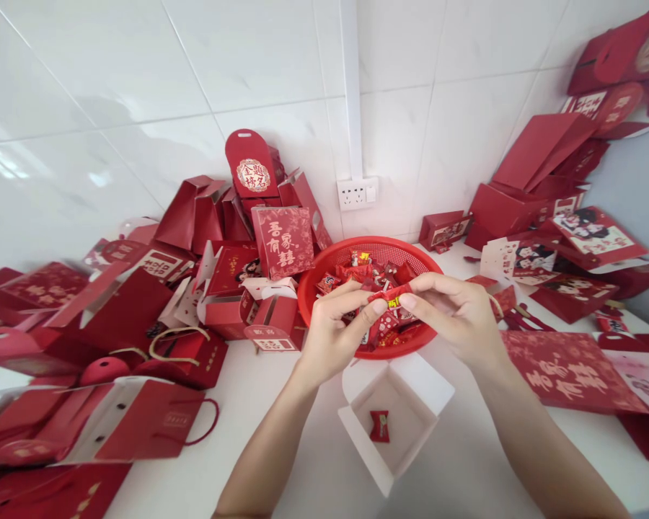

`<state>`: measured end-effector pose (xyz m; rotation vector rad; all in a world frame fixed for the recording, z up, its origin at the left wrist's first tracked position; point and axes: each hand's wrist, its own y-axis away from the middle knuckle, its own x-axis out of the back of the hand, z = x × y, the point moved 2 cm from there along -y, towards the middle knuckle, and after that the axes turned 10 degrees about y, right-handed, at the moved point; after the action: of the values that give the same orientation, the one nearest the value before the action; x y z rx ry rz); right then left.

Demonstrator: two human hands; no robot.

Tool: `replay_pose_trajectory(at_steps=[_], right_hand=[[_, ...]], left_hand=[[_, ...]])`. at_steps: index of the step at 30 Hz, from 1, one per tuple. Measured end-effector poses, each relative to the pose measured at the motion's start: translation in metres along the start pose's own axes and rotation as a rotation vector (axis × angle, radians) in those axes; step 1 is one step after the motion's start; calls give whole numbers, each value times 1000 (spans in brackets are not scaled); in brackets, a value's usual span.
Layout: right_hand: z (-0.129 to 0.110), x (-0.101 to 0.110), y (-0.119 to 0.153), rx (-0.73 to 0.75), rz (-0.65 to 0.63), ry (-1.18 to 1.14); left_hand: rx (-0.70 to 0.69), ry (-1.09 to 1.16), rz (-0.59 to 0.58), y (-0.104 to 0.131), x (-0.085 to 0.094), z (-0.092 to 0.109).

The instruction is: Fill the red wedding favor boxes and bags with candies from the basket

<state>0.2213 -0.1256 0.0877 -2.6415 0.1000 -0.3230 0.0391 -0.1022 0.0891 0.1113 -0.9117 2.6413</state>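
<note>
Presently listed: one red-wrapped sweet [394, 300], pinched by the fingertips of both the left hand [338, 324] and right hand [459, 317], is above a red basket [405, 258] of sweets; nearer, one open white box [425, 382] holds a small red packet [380, 426].

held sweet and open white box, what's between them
In the head view, wrapped sweets and the near rim of the red basket show between them.

Left hand [332, 328], bare: closed in a pinch. Right hand [462, 321], bare: likewise pinched, thumb [419, 308] toward the left's. Forearms [273, 447], two: slanting inward.
</note>
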Motion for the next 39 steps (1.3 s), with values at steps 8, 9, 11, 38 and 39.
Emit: replay_pose_trajectory(at_steps=[8, 9, 11, 38, 39], right_hand=[[3, 1, 1, -73, -25, -40], [4, 1, 0, -88, -38, -70], [5, 2, -1, -108, -64, -115], [9, -7, 0, -114, -235, 80], [10, -8, 1, -125, -221, 68]], left_hand=[[28, 45, -32, -1, -1, 1], [29, 58, -40, -2, -1, 1], [33, 85, -62, -2, -2, 2], [224, 351, -56, 1, -1, -19], [238, 368, -40, 1, -2, -19]])
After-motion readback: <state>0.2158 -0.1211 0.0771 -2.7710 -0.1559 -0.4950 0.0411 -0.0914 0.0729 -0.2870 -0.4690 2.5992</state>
